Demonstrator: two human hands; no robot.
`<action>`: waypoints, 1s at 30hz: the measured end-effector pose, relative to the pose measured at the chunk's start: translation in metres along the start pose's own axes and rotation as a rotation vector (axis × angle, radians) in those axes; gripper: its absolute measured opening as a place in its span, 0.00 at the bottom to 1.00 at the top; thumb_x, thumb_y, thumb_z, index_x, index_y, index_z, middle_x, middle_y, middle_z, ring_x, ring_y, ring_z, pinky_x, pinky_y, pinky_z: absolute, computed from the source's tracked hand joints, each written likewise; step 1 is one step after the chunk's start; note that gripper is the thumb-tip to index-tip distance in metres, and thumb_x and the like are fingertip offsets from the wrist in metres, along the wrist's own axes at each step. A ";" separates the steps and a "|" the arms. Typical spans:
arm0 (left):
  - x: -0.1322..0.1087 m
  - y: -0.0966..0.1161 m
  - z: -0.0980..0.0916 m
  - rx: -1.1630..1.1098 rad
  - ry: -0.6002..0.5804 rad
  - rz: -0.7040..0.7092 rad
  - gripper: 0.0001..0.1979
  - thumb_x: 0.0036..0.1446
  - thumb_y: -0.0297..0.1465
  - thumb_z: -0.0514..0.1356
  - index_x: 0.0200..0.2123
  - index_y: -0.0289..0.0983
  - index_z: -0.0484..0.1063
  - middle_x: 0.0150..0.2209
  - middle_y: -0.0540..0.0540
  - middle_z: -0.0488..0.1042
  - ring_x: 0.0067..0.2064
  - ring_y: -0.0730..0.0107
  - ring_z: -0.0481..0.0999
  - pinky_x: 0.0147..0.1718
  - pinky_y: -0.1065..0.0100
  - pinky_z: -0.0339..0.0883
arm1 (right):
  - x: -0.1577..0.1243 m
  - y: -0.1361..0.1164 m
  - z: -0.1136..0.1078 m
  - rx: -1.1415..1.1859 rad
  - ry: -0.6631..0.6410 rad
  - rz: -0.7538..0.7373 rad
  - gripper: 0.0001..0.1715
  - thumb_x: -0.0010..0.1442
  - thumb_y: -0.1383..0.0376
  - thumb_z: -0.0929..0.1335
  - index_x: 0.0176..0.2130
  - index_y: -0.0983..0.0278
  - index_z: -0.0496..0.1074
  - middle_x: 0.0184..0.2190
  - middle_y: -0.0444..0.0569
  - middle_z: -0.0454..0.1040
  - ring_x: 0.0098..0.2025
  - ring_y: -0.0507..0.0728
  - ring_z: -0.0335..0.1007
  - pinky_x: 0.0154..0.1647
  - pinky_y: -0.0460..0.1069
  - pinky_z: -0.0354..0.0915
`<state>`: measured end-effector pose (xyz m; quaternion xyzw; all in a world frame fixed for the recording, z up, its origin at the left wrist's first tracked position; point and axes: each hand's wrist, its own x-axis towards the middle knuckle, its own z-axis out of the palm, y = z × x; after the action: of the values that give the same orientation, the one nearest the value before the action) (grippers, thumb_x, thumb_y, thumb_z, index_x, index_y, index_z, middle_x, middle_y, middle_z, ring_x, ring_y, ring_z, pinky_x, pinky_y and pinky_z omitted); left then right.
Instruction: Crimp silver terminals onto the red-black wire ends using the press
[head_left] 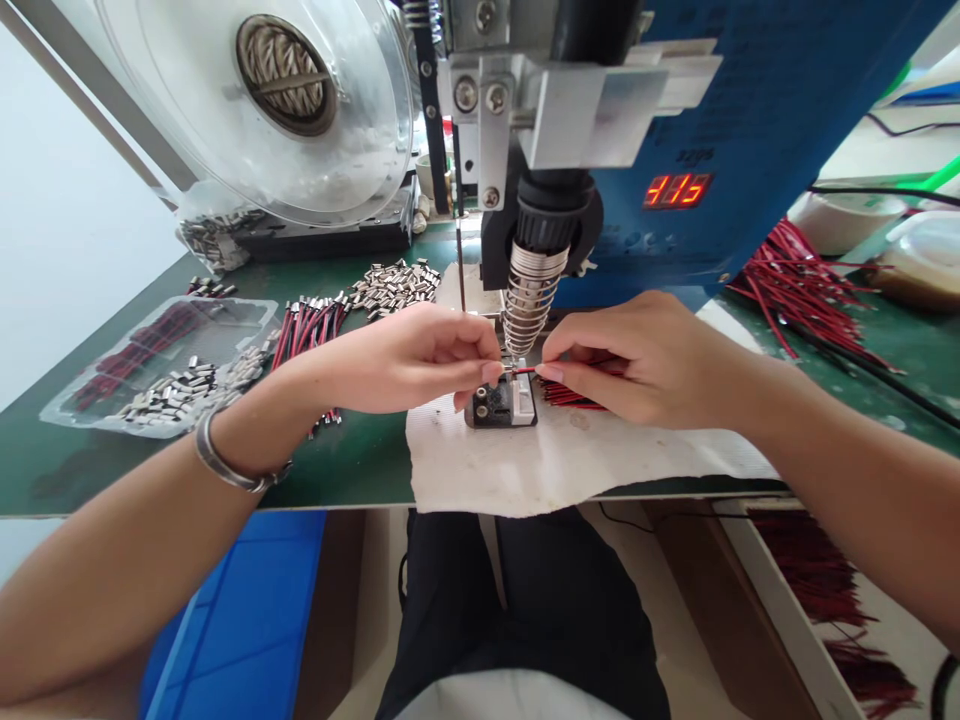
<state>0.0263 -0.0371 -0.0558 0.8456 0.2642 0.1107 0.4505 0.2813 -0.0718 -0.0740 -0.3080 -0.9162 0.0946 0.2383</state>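
Under the tip of the soldering iron, with its wire-coil guard, my two hands meet from either side. My right hand pinches a red wire between thumb and forefinger, its end pointing left. My left hand is closed, thumb against forefinger, on a small metal piece mostly hidden by the fingertips. Just below the fingertips sits a small black-and-silver fixture on a white cloth. Beneath my right hand lies a bunch of red and black wires.
A blue machine with a lit red display stands behind. Left are a clear tray of metal pieces and wires, a wire bundle and a metal-piece pile. More red wires lie right. A large clear reel stands back left.
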 end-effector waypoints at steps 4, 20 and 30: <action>0.000 0.001 0.000 0.010 0.002 0.007 0.09 0.67 0.25 0.59 0.32 0.35 0.73 0.24 0.52 0.74 0.23 0.81 0.68 0.25 0.78 0.62 | 0.000 -0.001 0.001 0.007 0.006 0.002 0.10 0.69 0.65 0.66 0.34 0.63 0.72 0.19 0.38 0.67 0.20 0.49 0.57 0.27 0.47 0.52; -0.001 0.001 0.000 0.039 0.012 -0.016 0.07 0.66 0.27 0.60 0.33 0.36 0.73 0.25 0.52 0.74 0.23 0.80 0.68 0.23 0.77 0.60 | 0.002 -0.005 0.005 0.037 0.004 0.100 0.11 0.69 0.63 0.67 0.33 0.61 0.70 0.19 0.38 0.67 0.20 0.50 0.59 0.29 0.49 0.53; -0.001 0.000 0.000 0.055 0.006 0.008 0.07 0.67 0.29 0.59 0.34 0.36 0.73 0.24 0.51 0.74 0.25 0.77 0.71 0.24 0.75 0.62 | 0.000 -0.008 0.005 -0.057 -0.088 0.189 0.13 0.74 0.58 0.62 0.39 0.60 0.70 0.30 0.45 0.76 0.31 0.56 0.71 0.33 0.50 0.53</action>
<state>0.0250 -0.0376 -0.0556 0.8584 0.2651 0.1076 0.4258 0.2746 -0.0785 -0.0757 -0.3954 -0.8949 0.1038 0.1790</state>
